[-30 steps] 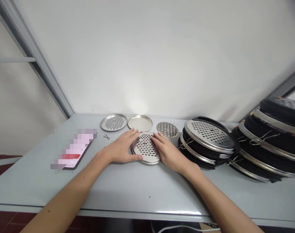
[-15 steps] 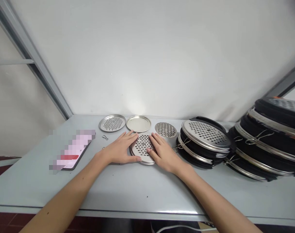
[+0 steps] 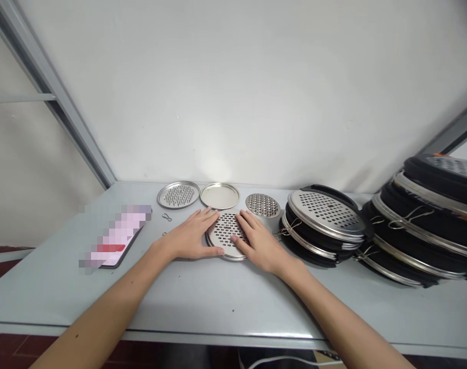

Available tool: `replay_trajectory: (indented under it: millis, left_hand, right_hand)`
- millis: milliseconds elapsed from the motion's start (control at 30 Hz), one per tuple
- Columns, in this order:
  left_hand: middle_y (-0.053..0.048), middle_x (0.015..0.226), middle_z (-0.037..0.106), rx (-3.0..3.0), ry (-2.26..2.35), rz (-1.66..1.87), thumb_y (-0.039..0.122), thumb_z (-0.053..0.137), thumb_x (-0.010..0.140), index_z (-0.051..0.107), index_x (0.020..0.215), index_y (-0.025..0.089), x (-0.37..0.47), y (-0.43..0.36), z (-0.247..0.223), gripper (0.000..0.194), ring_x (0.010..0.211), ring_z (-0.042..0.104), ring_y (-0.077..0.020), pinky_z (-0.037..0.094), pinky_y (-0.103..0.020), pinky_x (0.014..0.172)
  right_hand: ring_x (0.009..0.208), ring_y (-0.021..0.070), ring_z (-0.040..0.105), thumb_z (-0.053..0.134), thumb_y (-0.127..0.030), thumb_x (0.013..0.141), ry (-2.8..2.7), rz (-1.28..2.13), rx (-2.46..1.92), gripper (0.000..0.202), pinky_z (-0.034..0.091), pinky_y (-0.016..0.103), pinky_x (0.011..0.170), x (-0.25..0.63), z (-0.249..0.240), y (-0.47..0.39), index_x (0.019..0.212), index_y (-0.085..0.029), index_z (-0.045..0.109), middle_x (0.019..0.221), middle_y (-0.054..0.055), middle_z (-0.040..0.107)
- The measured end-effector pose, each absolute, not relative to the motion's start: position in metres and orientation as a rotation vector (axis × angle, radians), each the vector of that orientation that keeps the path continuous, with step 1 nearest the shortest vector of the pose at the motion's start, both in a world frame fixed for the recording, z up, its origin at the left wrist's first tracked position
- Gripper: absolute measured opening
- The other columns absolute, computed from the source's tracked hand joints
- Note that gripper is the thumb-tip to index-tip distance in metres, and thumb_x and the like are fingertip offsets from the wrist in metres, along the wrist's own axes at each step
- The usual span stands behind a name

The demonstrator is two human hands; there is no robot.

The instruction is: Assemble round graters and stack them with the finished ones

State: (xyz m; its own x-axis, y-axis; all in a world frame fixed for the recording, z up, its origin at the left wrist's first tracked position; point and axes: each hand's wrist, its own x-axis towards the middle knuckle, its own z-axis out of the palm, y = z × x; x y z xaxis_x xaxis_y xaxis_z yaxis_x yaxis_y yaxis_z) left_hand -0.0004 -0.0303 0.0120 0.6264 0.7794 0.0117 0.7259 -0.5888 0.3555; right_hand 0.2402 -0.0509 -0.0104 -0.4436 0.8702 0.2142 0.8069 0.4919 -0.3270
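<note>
Slotted metal disc (image 3: 228, 237) under two hands, grey tabletop (image 3: 203, 307), plain white wall (image 3: 233, 92)

Single head view, worn on person's head, faces forward and down; close over table (image 3: 203, 302), both hands and forearms in frame, wall (image 3: 233, 92) behind. No second view shares it.

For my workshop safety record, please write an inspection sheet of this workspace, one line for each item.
Surface: grey table, small dark speck near front
Job's things: perforated metal disc under both hands
Nearby: rimmed grater disc, plain disc, rimless grater disc
Clutter: phone, small wire clip
Hands: left hand and right hand, palms down, fingers extended
Cables: white cable below table's front edge
Surroundings: pale wall behind; two black-and-metal stacks at right
</note>
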Motion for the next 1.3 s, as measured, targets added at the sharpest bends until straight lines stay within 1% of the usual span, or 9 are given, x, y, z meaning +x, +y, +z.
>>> replay_trajectory:
  millis: [133,300,500,733,1033,1200,1300]
  left_hand:
    - [-0.009,0.158,0.017,2.544,1.206,0.264,0.076,0.053,0.074,0.017,0.152,0.021,0.000,-0.031,0.013,0.102,0.146,0.012,-0.0328,0.017,-0.046,0.118]
    - [-0.007,0.158,0.019,2.561,1.187,0.239,0.075,0.052,0.075,0.018,0.152,0.022,0.000,-0.031,0.014,0.099,0.146,0.012,-0.0316,0.016,-0.044,0.118]
    - [-0.008,0.158,0.019,2.575,1.185,0.241,0.075,0.051,0.076,0.018,0.152,0.021,0.002,-0.032,0.014,0.099,0.146,0.014,-0.0313,0.015,-0.044,0.118]
    - [-0.009,0.158,0.020,2.576,1.198,0.234,0.077,0.051,0.074,0.019,0.152,0.019,0.002,-0.031,0.012,0.102,0.145,0.016,-0.0309,0.018,-0.043,0.118]
    - [-0.010,0.157,0.021,2.601,1.171,0.268,0.077,0.054,0.072,0.018,0.152,0.020,0.001,-0.031,0.009,0.105,0.145,0.017,-0.0328,0.020,-0.045,0.116]
    - [-0.009,0.158,0.020,2.634,1.185,0.230,0.079,0.050,0.073,0.017,0.152,0.017,0.002,-0.030,0.008,0.106,0.145,0.017,-0.0313,0.016,-0.044,0.118]
    - [-0.009,0.158,0.019,2.672,1.163,0.221,0.079,0.047,0.075,0.014,0.152,0.019,0.003,-0.030,0.009,0.103,0.145,0.017,-0.0294,0.011,-0.045,0.119]
  right_hand:
    - [0.143,0.0321,0.024,0.034,-0.053,0.095,-2.397,0.237,-1.399,0.068,0.026,0.050,0.115,0.240,-0.010,-0.052,0.145,-0.008,0.035,0.153,0.020,0.029]
    - [0.143,0.0327,0.023,0.033,-0.055,0.095,-2.398,0.217,-1.385,0.069,0.028,0.051,0.114,0.240,-0.013,-0.052,0.146,-0.008,0.034,0.153,0.020,0.028]
    - [0.143,0.0330,0.023,0.033,-0.054,0.095,-2.399,0.206,-1.384,0.069,0.027,0.051,0.114,0.240,-0.013,-0.053,0.146,-0.007,0.034,0.153,0.021,0.028]
    - [0.143,0.0332,0.021,0.033,-0.055,0.094,-2.422,0.214,-1.414,0.072,0.026,0.050,0.115,0.238,-0.009,-0.054,0.146,-0.005,0.033,0.153,0.021,0.028]
    - [0.141,0.0330,0.027,0.038,-0.050,0.094,-2.405,0.176,-1.409,0.067,0.029,0.049,0.114,0.237,-0.007,-0.054,0.144,-0.006,0.037,0.151,0.020,0.033]
    - [0.142,0.0324,0.026,0.038,-0.050,0.094,-2.408,0.182,-1.443,0.067,0.027,0.047,0.115,0.236,-0.004,-0.055,0.145,-0.005,0.036,0.151,0.020,0.032]
    - [0.142,0.0319,0.025,0.038,-0.051,0.094,-2.426,0.202,-1.414,0.068,0.026,0.047,0.116,0.239,-0.003,-0.055,0.145,-0.005,0.036,0.151,0.020,0.032]
